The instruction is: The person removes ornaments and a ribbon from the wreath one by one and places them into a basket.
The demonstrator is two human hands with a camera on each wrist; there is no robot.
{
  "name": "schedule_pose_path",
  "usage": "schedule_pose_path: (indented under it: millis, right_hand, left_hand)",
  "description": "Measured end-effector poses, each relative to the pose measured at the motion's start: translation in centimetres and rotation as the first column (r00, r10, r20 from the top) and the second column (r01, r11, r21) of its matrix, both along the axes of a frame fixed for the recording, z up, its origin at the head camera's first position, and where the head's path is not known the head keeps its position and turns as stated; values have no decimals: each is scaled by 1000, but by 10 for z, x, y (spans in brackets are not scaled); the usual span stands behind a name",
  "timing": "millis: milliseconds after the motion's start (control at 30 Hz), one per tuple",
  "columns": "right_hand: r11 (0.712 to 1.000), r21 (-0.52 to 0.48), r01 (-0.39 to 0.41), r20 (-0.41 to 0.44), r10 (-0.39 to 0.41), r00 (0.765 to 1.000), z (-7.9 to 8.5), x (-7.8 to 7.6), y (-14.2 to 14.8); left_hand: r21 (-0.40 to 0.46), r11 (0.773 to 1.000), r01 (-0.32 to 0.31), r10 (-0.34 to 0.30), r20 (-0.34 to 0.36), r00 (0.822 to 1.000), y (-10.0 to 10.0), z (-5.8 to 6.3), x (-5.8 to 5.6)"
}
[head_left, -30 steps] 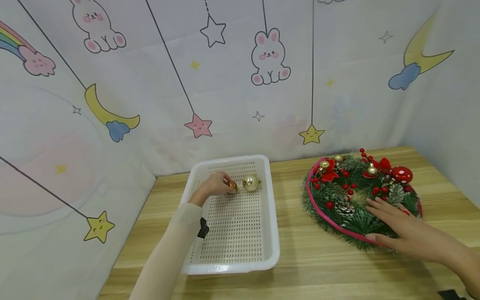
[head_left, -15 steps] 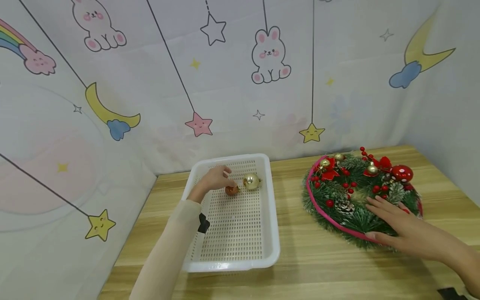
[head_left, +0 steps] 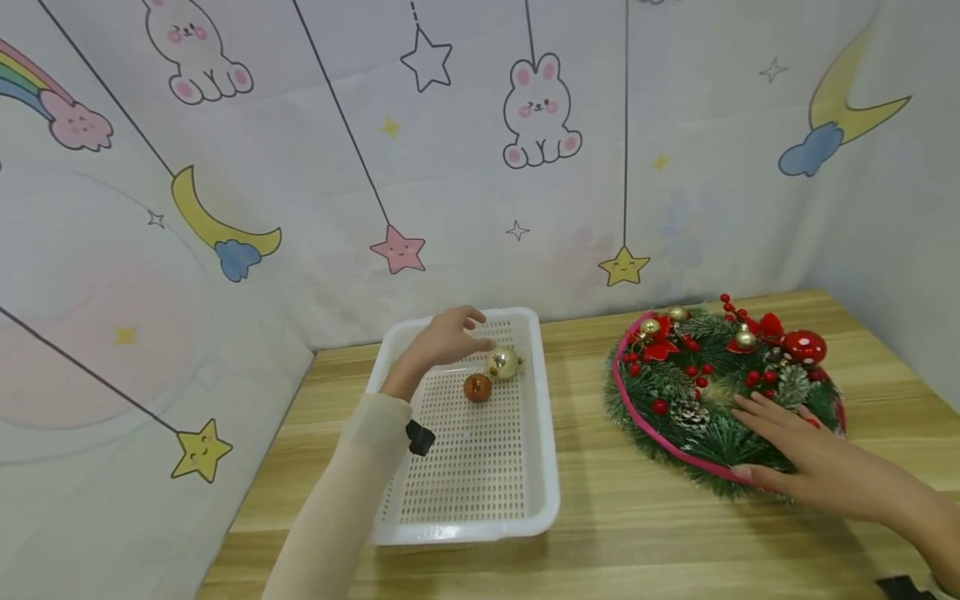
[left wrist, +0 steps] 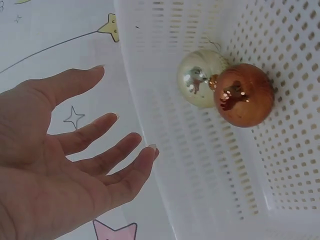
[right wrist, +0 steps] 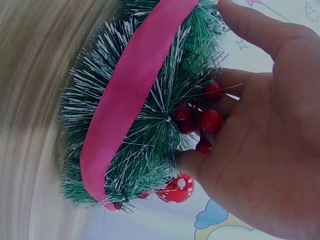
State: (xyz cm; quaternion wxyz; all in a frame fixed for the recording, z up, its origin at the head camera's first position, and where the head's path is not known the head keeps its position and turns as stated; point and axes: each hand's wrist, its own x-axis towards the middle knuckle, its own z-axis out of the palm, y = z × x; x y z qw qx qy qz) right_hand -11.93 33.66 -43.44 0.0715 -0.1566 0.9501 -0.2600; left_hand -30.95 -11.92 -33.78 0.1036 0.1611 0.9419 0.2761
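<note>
My left hand (head_left: 447, 336) hovers over the back of the white plastic basket (head_left: 547, 467), fingers loosely bent and holding nothing. Below it a copper-coloured Christmas ball (head_left: 477, 387) and a pale gold Christmas ball (head_left: 504, 362) lie side by side on the basket floor; in the left wrist view they appear to touch. My right hand (head_left: 832, 467) rests on the near right part of a green Christmas wreath (head_left: 720, 454), fingers spread. In the right wrist view red berries (right wrist: 210, 120) sit under its palm and fingers, beside a pink ribbon (right wrist: 122, 95) around the wreath's edge.
The wreath bears a red dotted ball (head_left: 804, 347), small gold balls, red flowers and a pine cone (head_left: 688, 414). Basket and wreath stand apart on a wooden table (head_left: 600, 533). A printed cloth wall (head_left: 465, 183) closes off the back and left side.
The left hand let go of the copper ball and rose up and back from it. That ball shifted slightly right, nearer the gold one. My right hand stayed on the wreath.
</note>
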Motion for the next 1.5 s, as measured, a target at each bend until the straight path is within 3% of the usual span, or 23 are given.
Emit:
schedule_pose_path:
  millis: [267, 500, 767, 900, 1200, 1500]
  right_hand:
    - [1000, 6, 2, -7, -2, 1000, 1, 1, 0]
    - [1000, 2, 1, 0, -1, 1000, 1, 1, 0]
    - [1000, 12, 4, -5, -4, 1000, 2, 0, 0]
    - [1000, 16, 4, -3, -4, 1000, 1, 0, -1]
    - [1000, 18, 6, -17, -5, 1000, 0, 0, -1]
    - [1000, 11, 0, -18, 0, 1000, 0, 0, -1]
  left_hand:
    - [52, 996, 71, -68, -69, 995, 28, 21, 8]
    - [106, 989, 102, -98, -42, 994, 45, 30, 12]
    - [124, 979, 159, -154, -52, 987, 64, 37, 7]
    - [135, 974, 181, -180, -22, 983, 77, 41, 2]
    - [154, 960, 234, -244, 48, 969, 111, 42, -9]
    - [318, 923, 214, -270, 142, 952, 142, 30, -16]
